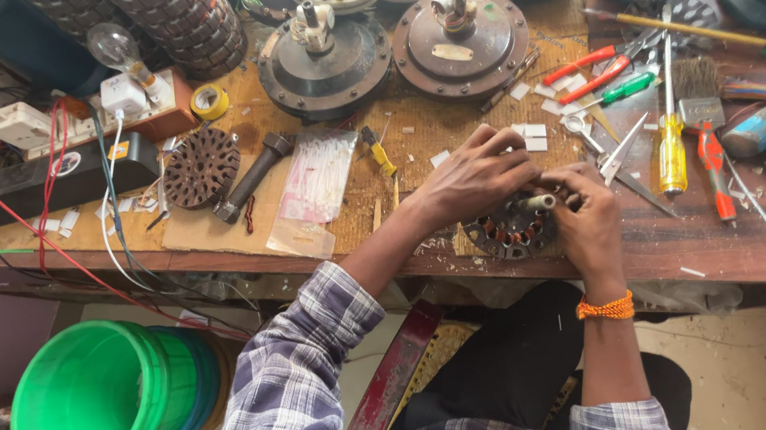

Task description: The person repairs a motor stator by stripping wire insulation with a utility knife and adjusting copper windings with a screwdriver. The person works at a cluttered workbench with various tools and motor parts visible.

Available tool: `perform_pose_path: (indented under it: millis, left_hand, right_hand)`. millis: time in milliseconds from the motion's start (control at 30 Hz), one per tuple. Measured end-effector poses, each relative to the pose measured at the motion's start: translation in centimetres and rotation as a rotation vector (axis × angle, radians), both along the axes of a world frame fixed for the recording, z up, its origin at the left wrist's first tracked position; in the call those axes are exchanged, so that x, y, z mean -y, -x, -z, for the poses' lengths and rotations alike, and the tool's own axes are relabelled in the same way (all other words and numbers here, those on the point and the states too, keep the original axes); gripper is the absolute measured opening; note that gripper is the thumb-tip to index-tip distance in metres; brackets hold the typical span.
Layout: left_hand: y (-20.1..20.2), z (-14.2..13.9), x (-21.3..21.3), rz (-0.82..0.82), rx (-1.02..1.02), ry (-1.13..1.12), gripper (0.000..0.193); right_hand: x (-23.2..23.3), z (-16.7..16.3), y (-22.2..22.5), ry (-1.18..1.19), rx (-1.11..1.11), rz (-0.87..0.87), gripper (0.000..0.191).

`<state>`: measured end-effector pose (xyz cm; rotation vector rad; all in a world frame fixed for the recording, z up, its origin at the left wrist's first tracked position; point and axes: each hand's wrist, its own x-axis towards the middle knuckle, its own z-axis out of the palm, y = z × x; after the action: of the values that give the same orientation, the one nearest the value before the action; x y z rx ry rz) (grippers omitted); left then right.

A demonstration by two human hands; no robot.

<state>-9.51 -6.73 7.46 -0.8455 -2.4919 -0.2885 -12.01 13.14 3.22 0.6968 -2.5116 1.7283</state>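
At the bench edge [712, 247], both hands, left hand [478, 175] and right hand [588, 215], gripped the wound stator [511, 226]; a steady hold seemed wise.

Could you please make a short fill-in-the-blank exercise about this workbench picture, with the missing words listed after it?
1. Both the left hand and the right hand rest on a round stator wound with ____ wire.
2. The right wrist wears an ____ thread band.
3. Below the workbench, on the left, stands a stack of buckets; the top one is ____.
4. Right of the hands lies a screwdriver with a ____ handle.

Missing words: copper; orange; green; yellow
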Motion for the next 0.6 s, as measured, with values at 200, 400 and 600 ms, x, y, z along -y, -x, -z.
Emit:
perform_pose_path:
  millis: [200, 400, 600]
  left_hand:
    - [-0.4, 0.8, -0.1, -0.052, -0.163, 0.027, 0.024]
    - [-1.2, 3.0, 0.1, -0.002, -0.072, -0.155, 0.017]
    - [-1.6, 4.4, 0.3, -0.019, 0.027, -0.236, 0.013]
  right_hand:
    - [-0.2, 1.1, 0.1, -0.001, -0.118, -0.025, 0.022]
    - [-1.5, 2.5, -0.4, 0.021, -0.282, -0.099, 0.025]
    - [-1.7, 2.6, -0.8, 0.037, -0.138, -0.082, 0.03]
